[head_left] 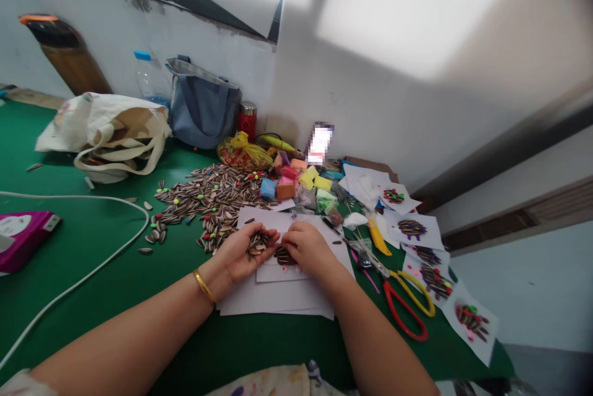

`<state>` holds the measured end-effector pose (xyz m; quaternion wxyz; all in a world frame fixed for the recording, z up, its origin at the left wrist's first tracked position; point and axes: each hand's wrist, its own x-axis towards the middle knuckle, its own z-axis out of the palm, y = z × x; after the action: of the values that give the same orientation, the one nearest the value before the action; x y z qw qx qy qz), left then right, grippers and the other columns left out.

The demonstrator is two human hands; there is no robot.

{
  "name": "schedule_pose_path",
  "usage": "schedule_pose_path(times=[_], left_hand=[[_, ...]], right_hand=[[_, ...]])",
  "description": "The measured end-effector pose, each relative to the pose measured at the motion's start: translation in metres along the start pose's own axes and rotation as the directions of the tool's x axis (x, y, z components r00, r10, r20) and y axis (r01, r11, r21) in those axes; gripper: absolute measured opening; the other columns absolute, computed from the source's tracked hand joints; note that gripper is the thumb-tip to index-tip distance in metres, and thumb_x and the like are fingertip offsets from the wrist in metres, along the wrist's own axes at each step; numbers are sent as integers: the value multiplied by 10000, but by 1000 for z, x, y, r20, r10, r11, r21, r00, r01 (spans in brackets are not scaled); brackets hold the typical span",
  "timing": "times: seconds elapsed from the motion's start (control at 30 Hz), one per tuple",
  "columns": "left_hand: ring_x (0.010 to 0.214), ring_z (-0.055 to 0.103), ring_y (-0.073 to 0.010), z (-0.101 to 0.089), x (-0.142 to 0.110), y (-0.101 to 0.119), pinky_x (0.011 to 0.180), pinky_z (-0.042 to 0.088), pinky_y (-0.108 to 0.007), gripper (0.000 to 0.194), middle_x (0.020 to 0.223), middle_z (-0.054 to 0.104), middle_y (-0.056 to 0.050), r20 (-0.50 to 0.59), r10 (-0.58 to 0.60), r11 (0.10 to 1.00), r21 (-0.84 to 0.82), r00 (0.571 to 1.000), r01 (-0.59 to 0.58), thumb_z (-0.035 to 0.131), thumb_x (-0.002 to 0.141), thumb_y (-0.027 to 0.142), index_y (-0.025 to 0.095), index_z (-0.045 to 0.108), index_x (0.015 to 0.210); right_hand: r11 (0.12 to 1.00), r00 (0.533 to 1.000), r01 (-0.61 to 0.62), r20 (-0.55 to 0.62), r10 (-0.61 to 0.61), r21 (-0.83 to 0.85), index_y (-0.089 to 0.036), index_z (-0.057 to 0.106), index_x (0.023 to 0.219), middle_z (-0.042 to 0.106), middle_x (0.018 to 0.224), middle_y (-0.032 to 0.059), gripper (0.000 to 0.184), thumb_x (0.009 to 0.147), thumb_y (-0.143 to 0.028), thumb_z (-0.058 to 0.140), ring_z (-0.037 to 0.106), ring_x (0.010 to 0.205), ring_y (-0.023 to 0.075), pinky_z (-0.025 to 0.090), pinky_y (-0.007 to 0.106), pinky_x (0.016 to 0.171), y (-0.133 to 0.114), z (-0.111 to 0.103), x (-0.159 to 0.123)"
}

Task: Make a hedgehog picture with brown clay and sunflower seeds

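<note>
My left hand (236,258) is turned palm up and cupped around a small heap of striped sunflower seeds (257,244). Close beside it, my right hand (306,250) points down with its fingers pinched together; whatever they hold is hidden. Under those fingertips a brown shape with striped seeds set in it (283,256) lies on a small white card (269,273), with pink bits along its lower edge. Larger white sheets (278,300) lie beneath the card. A big pile of sunflower seeds (217,189), dotted with coloured ones, spreads just beyond my left hand.
Coloured clay packs (286,190) sit behind the sheets. Scissors (404,297) with red and yellow handles lie right of my right hand. Several seed-covered cards (471,322) line the right edge. Bags (204,105), a phone (319,143) and a white cable (92,269) surround the space.
</note>
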<state>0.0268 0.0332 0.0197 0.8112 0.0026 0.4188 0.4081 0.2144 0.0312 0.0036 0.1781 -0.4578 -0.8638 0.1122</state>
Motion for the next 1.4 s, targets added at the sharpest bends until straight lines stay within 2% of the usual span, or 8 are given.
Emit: schedule_pose_path(times=[0.5, 0.67, 0.8, 0.87, 1.0, 1.13, 1.3, 1.4], left_hand=[[732, 713, -197, -4, 1, 2, 723, 640, -390, 197, 762, 670, -99, 19, -13, 998, -53, 1000, 14, 470, 933, 146, 133, 560, 757], [778, 719, -204, -3, 0, 4, 764, 633, -410, 180, 774, 681, -87, 48, 19, 993, -116, 999, -13, 468, 912, 104, 133, 566, 763], [895, 721, -236, 0, -7, 4, 789, 627, -399, 207, 933, 716, -142, 130, -4, 989, -149, 992, 23, 459, 917, 107, 127, 572, 745], [855, 725, -228, 2, -10, 3, 740, 634, -374, 225, 959, 723, -144, 167, -9, 991, -128, 986, 31, 456, 923, 114, 126, 577, 734], [620, 694, -170, 3, -13, 0, 574, 614, -291, 219, 767, 712, -83, 203, -21, 998, -52, 979, 32, 470, 926, 121, 119, 613, 759], [563, 675, -162, 3, -12, -3, 527, 591, -266, 230, 671, 676, -59, 204, -20, 999, -30, 979, 27, 470, 928, 126, 120, 625, 758], [618, 701, -173, 4, -13, -3, 628, 625, -316, 216, 690, 679, -56, 186, -16, 996, -79, 983, 31, 475, 924, 113, 124, 611, 756], [813, 736, -221, 3, -12, 0, 751, 632, -355, 219, 820, 718, -122, 174, -26, 990, -130, 984, 49, 471, 919, 105, 122, 598, 742]], right_hand=[[999, 1000, -26, -11, 26, 20, -215, 755, 885, 637, 863, 40, 129, 902, -192, 629, 571, 841, 175, 422, 295, 791, 0, -6, -4], [987, 982, -56, -170, 81, 148, -199, 741, 931, 641, 874, 51, 152, 924, -187, 590, 576, 868, 186, 435, 308, 808, -3, -10, -8], [978, 951, -35, -293, 96, 205, -193, 729, 958, 627, 893, 58, 133, 910, -205, 606, 570, 871, 197, 433, 326, 805, -15, -9, -7], [981, 947, -25, -310, 86, 194, -208, 732, 954, 618, 887, 52, 122, 893, -216, 627, 566, 866, 199, 424, 333, 802, -23, -7, -6], [988, 951, -44, -295, 88, 151, -226, 733, 987, 640, 931, 54, 140, 865, -229, 664, 576, 914, 209, 404, 359, 849, -34, -4, -2], [989, 959, -34, -275, 74, 146, -243, 731, 1018, 672, 979, 53, 169, 878, -219, 639, 587, 956, 211, 398, 377, 893, -36, -1, 0], [947, 920, -34, -359, 155, 321, -226, 716, 961, 663, 940, 56, 160, 884, -205, 577, 605, 919, 191, 465, 341, 860, -36, -3, -1], [853, 881, -73, -367, 298, 517, -210, 637, 854, 684, 982, 57, 106, 842, -180, 536, 642, 904, 184, 509, 329, 813, -32, -4, -3]])
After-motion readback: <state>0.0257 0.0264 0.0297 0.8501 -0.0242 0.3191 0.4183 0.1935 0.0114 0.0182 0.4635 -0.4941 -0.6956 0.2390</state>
